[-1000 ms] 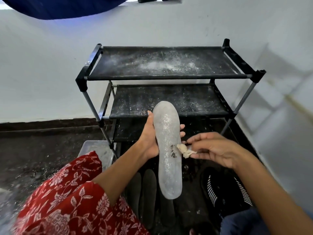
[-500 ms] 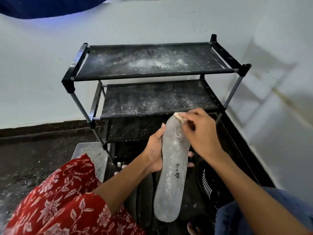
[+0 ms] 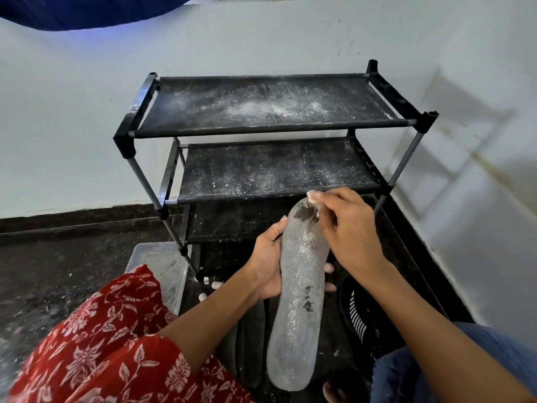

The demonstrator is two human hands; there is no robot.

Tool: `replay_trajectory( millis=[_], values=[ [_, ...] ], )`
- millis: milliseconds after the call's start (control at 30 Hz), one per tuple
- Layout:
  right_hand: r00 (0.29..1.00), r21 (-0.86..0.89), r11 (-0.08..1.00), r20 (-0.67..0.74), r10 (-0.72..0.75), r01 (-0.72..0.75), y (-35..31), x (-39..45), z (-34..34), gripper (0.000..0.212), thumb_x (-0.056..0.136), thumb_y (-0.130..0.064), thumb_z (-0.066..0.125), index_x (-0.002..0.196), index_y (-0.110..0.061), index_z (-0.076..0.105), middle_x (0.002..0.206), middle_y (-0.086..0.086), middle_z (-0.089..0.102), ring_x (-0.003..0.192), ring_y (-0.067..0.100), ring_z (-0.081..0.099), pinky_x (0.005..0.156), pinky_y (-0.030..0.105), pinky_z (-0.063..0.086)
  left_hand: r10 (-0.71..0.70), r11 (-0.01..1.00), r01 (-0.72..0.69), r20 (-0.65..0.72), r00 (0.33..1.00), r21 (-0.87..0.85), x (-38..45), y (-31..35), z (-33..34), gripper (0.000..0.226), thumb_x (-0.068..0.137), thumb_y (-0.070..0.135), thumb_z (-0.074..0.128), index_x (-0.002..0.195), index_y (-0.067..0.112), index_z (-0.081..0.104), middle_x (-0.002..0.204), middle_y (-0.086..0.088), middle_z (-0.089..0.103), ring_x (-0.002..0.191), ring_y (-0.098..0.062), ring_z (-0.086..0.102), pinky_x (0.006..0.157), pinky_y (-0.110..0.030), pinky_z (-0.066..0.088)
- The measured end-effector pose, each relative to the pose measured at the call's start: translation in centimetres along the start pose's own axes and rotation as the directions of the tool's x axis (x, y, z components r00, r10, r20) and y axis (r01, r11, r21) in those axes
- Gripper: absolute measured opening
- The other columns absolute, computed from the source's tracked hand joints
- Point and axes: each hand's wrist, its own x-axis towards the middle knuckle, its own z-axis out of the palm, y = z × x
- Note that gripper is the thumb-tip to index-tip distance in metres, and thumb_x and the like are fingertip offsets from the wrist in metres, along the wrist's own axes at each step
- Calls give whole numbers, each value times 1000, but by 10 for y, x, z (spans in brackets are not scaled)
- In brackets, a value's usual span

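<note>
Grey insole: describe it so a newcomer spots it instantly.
Start at the dusty black three-tier shoe rack. Just before it, the left hand holds a long, flat grey insole. Unlike the dark insoles on the floor, it is pale and white-speckled.

Domestic interior, likely an entryway corner: dusty black shoe rack (image 3: 270,112) against a painted wall (image 3: 72,112), dark floor (image 3: 58,271), insoles (image 3: 250,330) lying below.

The long grey foam insole (image 3: 299,286) is flecked white, with dark patches. The small cloth wad (image 3: 312,196) is cream. The black fabric-shelved rack (image 3: 261,106) has grey tubes and white speckling. The red cloth garment (image 3: 101,344) carries white flowers; the black shoe (image 3: 357,312) shows white stripes.
</note>
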Motion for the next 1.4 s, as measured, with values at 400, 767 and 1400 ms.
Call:
replay_trajectory(
  millis=[400,767,1400],
  values=[
    [990,-128,991,138,42,-24,-9,-3,10,26,86,-2,58,111,-1,66,103,12,61,98,24,55,83,29,50,-6,999,9,-58,998,53,-10,0,-6,63,88,56,38,119,7,62,99,-17,65,82,-32,64,88,-64,44],
    [984,-186,980,150,93,-64,-7,-4,16,31,88,-1,56,118,-2,62,108,13,59,104,26,52,83,38,51,-3,998,9,-86,996,60,-20,2,-10,65,92,53,28,120,4,61,105,-19,66,79,-31,63,87,-63,44],
    [962,333,903,106,251,-272,-12,-3,17,18,84,-7,64,96,-20,67,83,-14,67,79,-5,62,67,6,46,-27,996,34,-87,996,76,-21,4,-9,81,86,74,27,124,11,60,105,-17,68,83,-36,66,86,-60,47]
  ],
)
